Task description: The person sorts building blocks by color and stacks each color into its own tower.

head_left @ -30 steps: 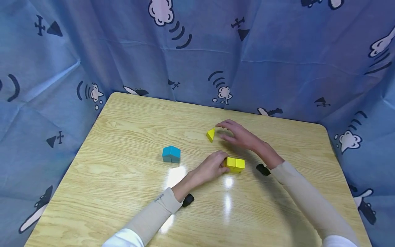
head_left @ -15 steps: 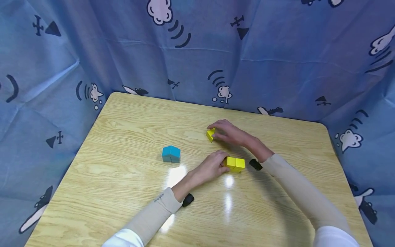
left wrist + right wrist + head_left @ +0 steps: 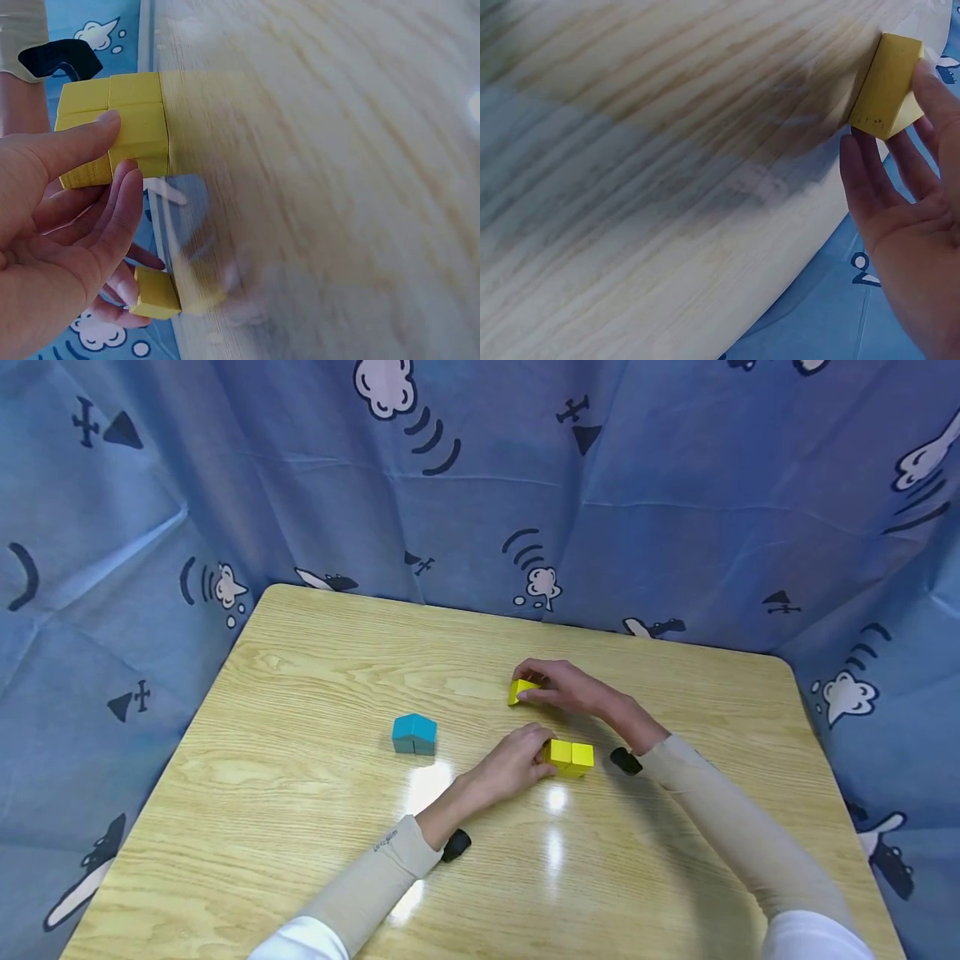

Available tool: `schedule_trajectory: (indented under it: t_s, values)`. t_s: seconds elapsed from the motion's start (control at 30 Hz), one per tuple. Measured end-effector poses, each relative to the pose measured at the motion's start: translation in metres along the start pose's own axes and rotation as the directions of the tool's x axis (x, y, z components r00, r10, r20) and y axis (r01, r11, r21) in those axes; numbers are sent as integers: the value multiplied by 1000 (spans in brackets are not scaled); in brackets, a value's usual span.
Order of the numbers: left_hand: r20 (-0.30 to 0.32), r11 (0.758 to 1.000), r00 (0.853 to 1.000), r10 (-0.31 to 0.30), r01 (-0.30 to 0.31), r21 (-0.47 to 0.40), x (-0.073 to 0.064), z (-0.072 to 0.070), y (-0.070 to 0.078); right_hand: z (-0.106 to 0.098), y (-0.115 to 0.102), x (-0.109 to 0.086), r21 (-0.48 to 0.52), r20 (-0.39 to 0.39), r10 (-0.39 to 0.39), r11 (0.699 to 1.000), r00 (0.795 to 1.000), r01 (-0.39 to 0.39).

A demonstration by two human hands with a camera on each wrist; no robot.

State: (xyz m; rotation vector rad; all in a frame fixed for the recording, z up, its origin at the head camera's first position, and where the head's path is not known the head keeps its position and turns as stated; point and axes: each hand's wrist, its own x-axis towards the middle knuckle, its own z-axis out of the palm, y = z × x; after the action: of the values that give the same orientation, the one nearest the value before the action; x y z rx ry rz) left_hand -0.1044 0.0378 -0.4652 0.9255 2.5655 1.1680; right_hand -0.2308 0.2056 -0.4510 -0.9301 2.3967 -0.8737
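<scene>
My left hand (image 3: 510, 766) grips the left side of a stack of yellow cubes (image 3: 576, 758) on the table. In the left wrist view, its thumb lies across the cubes (image 3: 139, 142), which stand two wide and two high. Farther back, my right hand (image 3: 570, 687) pinches a yellow triangular block (image 3: 516, 693) between thumb and fingers. From the right wrist, the triangular block (image 3: 885, 86) appears low at the table surface; whether it touches the table I cannot tell. My right fingers partly hide it in the head view.
Left of my left hand stands a small group of blue blocks (image 3: 415, 734) with a peaked top. All this is on a glossy wooden table (image 3: 315, 668). A blue patterned curtain (image 3: 480, 468) hangs behind the table and along its sides.
My right hand has moved left to the yellow triangular block, taken hold of it, and shifted it slightly right. My left hand has stayed on the yellow cubes.
</scene>
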Motion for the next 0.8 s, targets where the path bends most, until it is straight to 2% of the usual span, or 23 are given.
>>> schedule_trajectory:
  t_s: [0.1, 0.33, 0.63, 0.8]
  values:
    - [-1, 1000, 1000, 5, -5, -4, 0, 1, 0, 2, 1, -3, 18, -6, 2, 1000, 1000, -2]
    - [2, 1000, 1000, 10, -10, 8, 0, 2, 0, 5, 1, -15, -48, -58, -49, 998, 997, 46]
    - [-3, 1000, 1000, 10, -10, 5, -1, -1, 0, 1, -3, -36, 33, -139, 6, 999, 990, -2]
    - [-2, 1000, 1000, 18, -18, 4, -1, 0, 0, 0, -4, -48, 44, -186, 16, 999, 982, -8]
